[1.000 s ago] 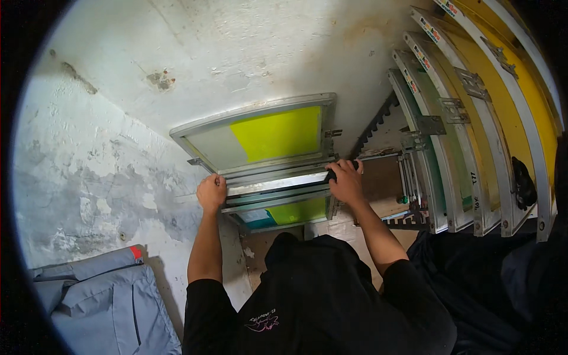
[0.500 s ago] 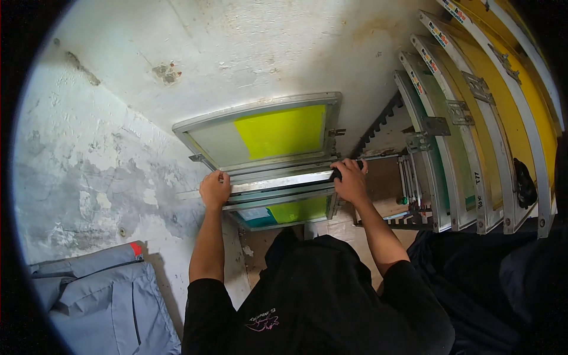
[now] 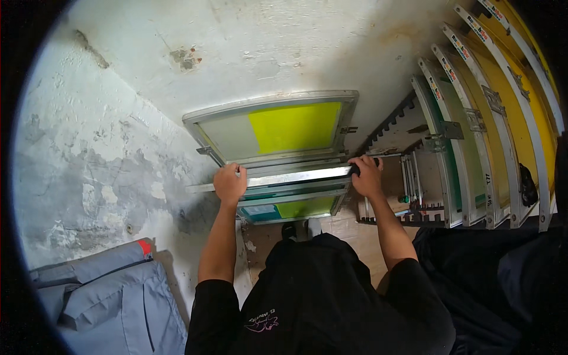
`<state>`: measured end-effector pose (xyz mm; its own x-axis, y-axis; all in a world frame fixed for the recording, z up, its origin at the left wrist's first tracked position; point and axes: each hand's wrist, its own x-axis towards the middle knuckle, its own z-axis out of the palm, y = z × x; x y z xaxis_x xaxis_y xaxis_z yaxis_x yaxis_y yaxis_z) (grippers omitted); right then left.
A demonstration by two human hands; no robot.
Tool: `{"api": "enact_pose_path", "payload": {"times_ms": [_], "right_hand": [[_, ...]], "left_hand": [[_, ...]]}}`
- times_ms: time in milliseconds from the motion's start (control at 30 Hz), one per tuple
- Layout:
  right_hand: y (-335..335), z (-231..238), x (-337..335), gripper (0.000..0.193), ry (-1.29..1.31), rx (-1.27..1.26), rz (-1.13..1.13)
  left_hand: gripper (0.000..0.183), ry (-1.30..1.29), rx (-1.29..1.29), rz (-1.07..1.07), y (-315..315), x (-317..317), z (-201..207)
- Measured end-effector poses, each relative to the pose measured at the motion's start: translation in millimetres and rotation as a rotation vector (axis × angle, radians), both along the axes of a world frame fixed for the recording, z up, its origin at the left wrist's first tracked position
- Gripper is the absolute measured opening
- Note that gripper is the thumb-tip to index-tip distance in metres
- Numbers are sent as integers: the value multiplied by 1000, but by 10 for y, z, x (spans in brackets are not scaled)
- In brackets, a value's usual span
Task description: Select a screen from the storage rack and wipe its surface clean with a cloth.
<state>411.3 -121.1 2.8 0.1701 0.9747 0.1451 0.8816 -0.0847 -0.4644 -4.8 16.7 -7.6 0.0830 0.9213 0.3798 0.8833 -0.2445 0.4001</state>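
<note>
Both my hands grip a long silver metal bar (image 3: pixel 296 176), which looks like the top edge of a screen-printing frame seen edge-on. My left hand (image 3: pixel 230 183) closes over it toward the left, with the bar's end sticking out past it. At the right end my right hand (image 3: pixel 367 177) is wrapped round the bar, beside a black piece (image 3: pixel 355 169). Behind it a frame with a yellow-green panel (image 3: pixel 296 127) leans against the wall. Nearer to me stands another frame with teal and yellow-green areas (image 3: pixel 305 207). How the bar joins what is below is hidden.
Several large metal frames with yellow and green mesh (image 3: pixel 497 118) stand upright at the right, beside a dark notched rack (image 3: pixel 387 121). A grey jacket (image 3: pixel 118 290) hangs at the lower left. The peeling wall (image 3: pixel 118 160) is close on the left.
The whole scene has shifted slightly right as the view turned. My hands keep their grip on the bar, which sits slightly nearer to me relative to the leaning frame.
</note>
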Motion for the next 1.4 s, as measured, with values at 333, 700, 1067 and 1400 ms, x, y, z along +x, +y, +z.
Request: {"api": "enact_pose_path", "payload": {"times_ms": [333,700,1067,1400], "right_hand": [[145,-123,-14,41,-73,45,-75],[260,-116,-5,45,19,-47,-172],[220,-152,-2,45,16,-68,-180],[86,-215,-28,46,15,-45,-175]], "left_hand": [[26,52,-137,10,123,31,71],[27,82,-178,-23,175,16,80],[27,90,-168,-29,108,1,82],[26,86,-97,-28,-16,-30,36]]}}
